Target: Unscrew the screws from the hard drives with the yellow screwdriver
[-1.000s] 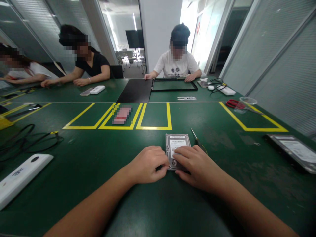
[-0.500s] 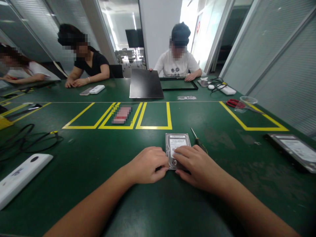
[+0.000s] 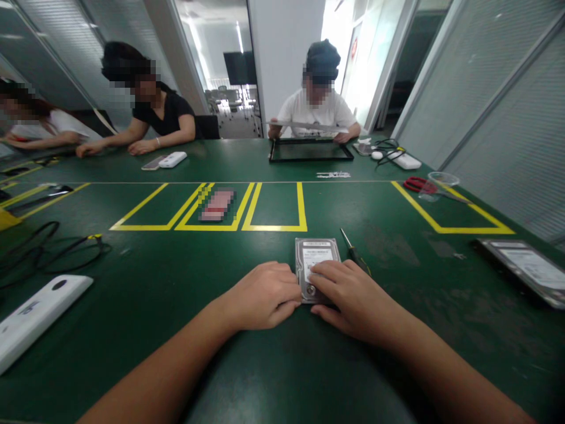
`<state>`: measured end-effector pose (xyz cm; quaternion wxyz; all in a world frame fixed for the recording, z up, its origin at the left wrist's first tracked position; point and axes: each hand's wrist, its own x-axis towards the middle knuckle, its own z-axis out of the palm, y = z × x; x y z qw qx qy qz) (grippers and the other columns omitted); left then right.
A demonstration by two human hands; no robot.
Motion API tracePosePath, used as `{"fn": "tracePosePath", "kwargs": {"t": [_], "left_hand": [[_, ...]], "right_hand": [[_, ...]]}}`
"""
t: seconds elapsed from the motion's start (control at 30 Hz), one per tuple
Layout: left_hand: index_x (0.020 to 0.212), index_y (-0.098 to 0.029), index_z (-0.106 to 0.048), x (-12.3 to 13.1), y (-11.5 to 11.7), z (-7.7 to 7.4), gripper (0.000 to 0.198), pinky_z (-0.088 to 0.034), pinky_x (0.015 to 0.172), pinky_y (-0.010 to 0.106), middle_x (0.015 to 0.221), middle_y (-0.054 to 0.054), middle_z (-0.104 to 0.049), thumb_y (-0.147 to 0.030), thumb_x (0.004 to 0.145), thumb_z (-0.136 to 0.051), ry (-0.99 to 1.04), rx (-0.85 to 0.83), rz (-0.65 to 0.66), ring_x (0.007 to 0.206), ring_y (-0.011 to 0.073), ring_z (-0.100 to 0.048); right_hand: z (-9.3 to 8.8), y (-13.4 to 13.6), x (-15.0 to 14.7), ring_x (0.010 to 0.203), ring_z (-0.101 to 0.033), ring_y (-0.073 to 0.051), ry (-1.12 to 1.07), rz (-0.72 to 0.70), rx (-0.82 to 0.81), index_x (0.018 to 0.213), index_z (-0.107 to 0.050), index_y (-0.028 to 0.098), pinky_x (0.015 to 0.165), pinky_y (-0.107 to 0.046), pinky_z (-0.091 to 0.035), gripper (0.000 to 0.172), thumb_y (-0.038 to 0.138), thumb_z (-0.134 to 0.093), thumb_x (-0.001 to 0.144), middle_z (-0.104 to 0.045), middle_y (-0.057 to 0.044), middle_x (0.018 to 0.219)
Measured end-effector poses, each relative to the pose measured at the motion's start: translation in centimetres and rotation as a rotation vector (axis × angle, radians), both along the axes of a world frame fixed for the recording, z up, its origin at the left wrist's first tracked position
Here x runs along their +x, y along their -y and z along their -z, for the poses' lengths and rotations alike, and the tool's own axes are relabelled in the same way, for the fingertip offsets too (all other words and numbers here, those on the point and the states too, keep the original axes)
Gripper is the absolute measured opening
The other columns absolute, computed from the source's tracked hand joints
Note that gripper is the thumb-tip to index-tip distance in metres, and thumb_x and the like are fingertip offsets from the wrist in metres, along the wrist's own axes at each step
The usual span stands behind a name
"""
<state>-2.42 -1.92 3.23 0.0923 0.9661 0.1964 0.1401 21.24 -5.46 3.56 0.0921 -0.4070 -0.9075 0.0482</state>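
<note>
A silver hard drive (image 3: 302, 259) with a white label lies flat on the green table (image 3: 247, 377) in front of me. My left hand (image 3: 270, 296) is closed, its curled fingers and thumb at the drive's lower left edge. Over the drive's right part bends my right hand (image 3: 346, 294), fingertips on the label and thumb by the near edge; it covers that side of the drive. Just beyond my right hand lies a screwdriver (image 3: 353, 250), its shaft pointing away and its handle partly hidden.
Another hard drive (image 3: 525, 268) lies at right. Red-handled scissors (image 3: 419, 185) and a clear plastic cup (image 3: 441, 181) are beyond it. A white power bank (image 3: 44, 318) and a black cable (image 3: 57, 253) lie at left. Across the table a person (image 3: 315, 109) handles a thin panel (image 3: 309, 126) above a black frame (image 3: 271, 154).
My hands and the hard drive stay almost still. Across the table, the person has tilted the dark panel nearly edge-on over the frame. The person in black has reached one arm leftward.
</note>
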Motion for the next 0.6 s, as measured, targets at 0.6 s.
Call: {"fn": "tracePosePath", "kwargs": {"t": [0.6], "left_hand": [[0.080, -0.019, -0.067, 0.2, 1.0, -0.6, 0.020, -0.038, 0.070, 0.036, 0.077, 0.001, -0.067, -0.022, 0.097, -0.056, -0.079, 0.285, 0.006, 0.075, 0.0186, -0.056]], "right_hand": [[0.3, 0.1, 0.0, 0.114, -0.058, -0.028, -0.045, 0.035, 0.085, 0.115, -0.066, 0.019, 0.091, -0.042, -0.040, 0.027, 0.037, -0.059, 0.096, -0.066, -0.010, 0.121]]}}
